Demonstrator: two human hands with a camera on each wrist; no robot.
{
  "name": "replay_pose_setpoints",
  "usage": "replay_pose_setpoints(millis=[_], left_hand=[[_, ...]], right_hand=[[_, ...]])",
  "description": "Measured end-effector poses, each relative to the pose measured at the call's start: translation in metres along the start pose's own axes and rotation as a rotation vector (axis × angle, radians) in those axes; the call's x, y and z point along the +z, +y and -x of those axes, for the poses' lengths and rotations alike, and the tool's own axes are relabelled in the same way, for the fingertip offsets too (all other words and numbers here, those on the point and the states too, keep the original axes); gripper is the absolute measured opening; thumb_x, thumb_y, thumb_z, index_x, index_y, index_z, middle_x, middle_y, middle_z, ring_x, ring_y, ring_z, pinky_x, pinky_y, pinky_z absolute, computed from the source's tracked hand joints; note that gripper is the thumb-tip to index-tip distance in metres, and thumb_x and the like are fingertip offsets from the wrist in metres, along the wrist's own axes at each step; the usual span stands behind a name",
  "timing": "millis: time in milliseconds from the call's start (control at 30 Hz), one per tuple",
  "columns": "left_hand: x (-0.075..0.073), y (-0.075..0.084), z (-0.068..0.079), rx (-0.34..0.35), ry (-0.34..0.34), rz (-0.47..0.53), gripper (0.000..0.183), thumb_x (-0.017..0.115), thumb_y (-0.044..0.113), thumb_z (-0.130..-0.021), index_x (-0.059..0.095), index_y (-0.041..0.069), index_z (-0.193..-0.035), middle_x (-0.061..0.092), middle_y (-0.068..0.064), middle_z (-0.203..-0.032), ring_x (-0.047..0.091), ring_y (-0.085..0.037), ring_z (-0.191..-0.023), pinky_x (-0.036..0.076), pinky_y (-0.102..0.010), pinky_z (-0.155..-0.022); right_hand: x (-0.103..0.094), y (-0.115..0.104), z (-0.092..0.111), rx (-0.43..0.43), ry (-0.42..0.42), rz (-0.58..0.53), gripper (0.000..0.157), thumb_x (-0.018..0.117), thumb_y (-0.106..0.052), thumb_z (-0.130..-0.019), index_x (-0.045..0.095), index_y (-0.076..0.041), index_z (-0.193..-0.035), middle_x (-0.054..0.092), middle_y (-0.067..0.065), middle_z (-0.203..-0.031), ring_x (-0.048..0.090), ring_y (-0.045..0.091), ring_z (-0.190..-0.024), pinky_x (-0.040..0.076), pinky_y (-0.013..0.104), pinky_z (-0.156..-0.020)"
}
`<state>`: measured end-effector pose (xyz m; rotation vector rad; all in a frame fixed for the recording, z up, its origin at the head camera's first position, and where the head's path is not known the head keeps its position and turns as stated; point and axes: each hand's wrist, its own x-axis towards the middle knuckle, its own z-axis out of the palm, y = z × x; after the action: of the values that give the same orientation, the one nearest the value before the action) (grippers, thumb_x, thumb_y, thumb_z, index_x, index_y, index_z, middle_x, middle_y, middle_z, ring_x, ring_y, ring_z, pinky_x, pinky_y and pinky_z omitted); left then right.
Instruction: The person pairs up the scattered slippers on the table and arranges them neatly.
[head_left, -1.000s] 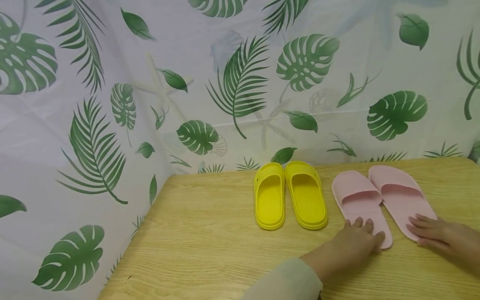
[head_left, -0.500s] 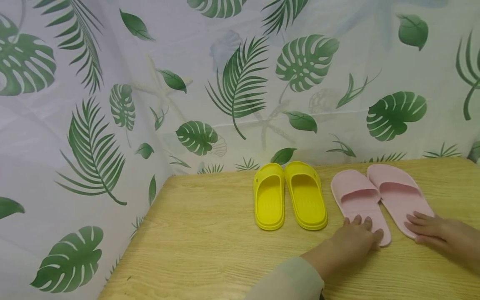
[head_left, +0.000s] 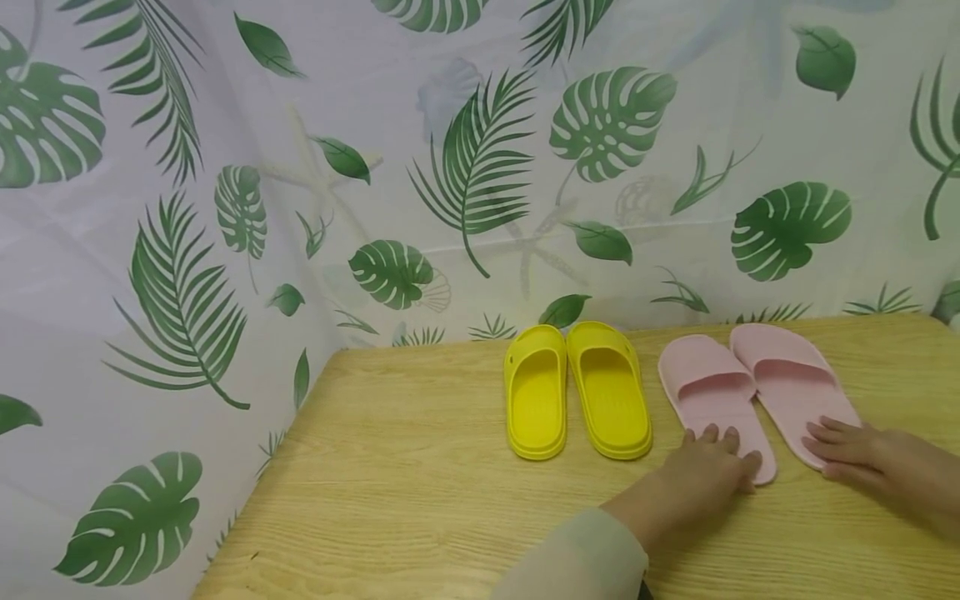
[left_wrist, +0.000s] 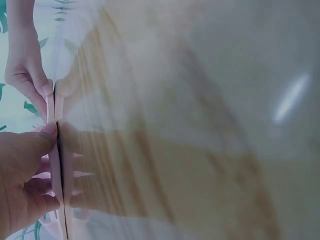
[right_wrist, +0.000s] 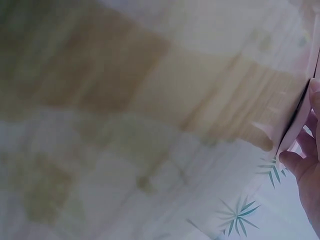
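Observation:
A pair of pink slippers lies on the wooden table at the right, toes away from me. My left hand [head_left: 701, 475] grips the heel end of the left pink slipper [head_left: 708, 379], fingers over the sole and thumb at its right edge. On the right pink slipper [head_left: 795, 371], my right hand [head_left: 885, 462] holds the heel end at its right side. The left wrist view shows the left thumb and fingers at opposite edges of the thin sole [left_wrist: 58, 170]. Bent right fingers meet the sole edge [right_wrist: 295, 122] in the right wrist view. The slippers' fronts touch or nearly touch.
A pair of yellow slippers [head_left: 573, 392] stands left of the pink pair, near the table's back edge. The wood-grain table [head_left: 420, 483] extends to the left and front. A leaf-printed sheet [head_left: 480, 167] hangs behind and along the left side.
Both pink slippers have slid slightly away from me, toward the back edge, with both hands moving along on them. The yellow slippers stay put.

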<state>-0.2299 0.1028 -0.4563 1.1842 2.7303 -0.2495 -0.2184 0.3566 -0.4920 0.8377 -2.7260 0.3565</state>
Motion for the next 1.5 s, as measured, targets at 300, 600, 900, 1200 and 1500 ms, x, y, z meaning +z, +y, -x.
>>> replay_pose_setpoints(millis=[300,600,900,1200,1500], left_hand=[[0.002,-0.002,-0.007,-0.008,-0.002,0.011,0.045,0.033,0.045,-0.098,0.035,0.040,-0.143,0.031,0.005,-0.152,0.028,-0.014,-0.140,0.028,-0.035,-0.111],[0.003,-0.005,-0.011,-0.008,0.021,-0.016,0.044,0.035,0.046,-0.098,0.037,0.040,-0.141,0.033,0.005,-0.150,0.031,-0.014,-0.138,0.031,-0.033,-0.110],[0.003,-0.005,-0.013,-0.028,0.017,-0.012,0.045,0.034,0.045,-0.099,0.035,0.040,-0.143,0.030,0.005,-0.152,0.027,-0.014,-0.140,0.028,-0.034,-0.111],[0.000,-0.006,-0.013,-0.055,-0.002,0.045,0.046,0.034,0.044,-0.099,0.033,0.041,-0.144,0.026,0.007,-0.154,0.023,-0.013,-0.142,0.025,-0.034,-0.113],[0.002,-0.009,-0.016,-0.059,0.011,0.089,0.045,0.037,0.040,-0.100,0.034,0.040,-0.144,0.024,0.008,-0.155,0.021,-0.012,-0.142,0.023,-0.034,-0.114]], right_hand=[[-0.001,0.007,-0.005,-0.151,0.065,-0.030,0.054,0.075,-0.017,-0.077,0.054,-0.037,-0.122,0.010,-0.038,-0.135,0.003,-0.026,-0.125,0.002,-0.004,-0.095],[0.002,0.014,-0.011,-0.155,0.031,-0.013,0.045,0.073,-0.018,-0.080,0.059,-0.031,-0.120,0.033,-0.016,-0.133,0.000,-0.026,-0.123,0.002,-0.004,-0.095],[0.003,0.016,-0.012,-0.148,0.073,-0.028,0.046,0.074,-0.018,-0.079,0.058,-0.031,-0.120,0.024,-0.024,-0.134,0.004,-0.027,-0.123,0.004,-0.004,-0.095],[0.003,0.018,-0.016,-0.165,0.125,-0.055,0.049,0.077,-0.019,-0.075,0.059,-0.032,-0.119,0.023,-0.029,-0.133,0.010,-0.026,-0.124,0.008,-0.005,-0.094],[0.004,0.020,-0.020,-0.186,0.153,-0.052,0.047,0.079,-0.019,-0.072,0.063,-0.029,-0.115,0.034,-0.021,-0.129,0.014,-0.025,-0.123,0.010,-0.005,-0.095]])
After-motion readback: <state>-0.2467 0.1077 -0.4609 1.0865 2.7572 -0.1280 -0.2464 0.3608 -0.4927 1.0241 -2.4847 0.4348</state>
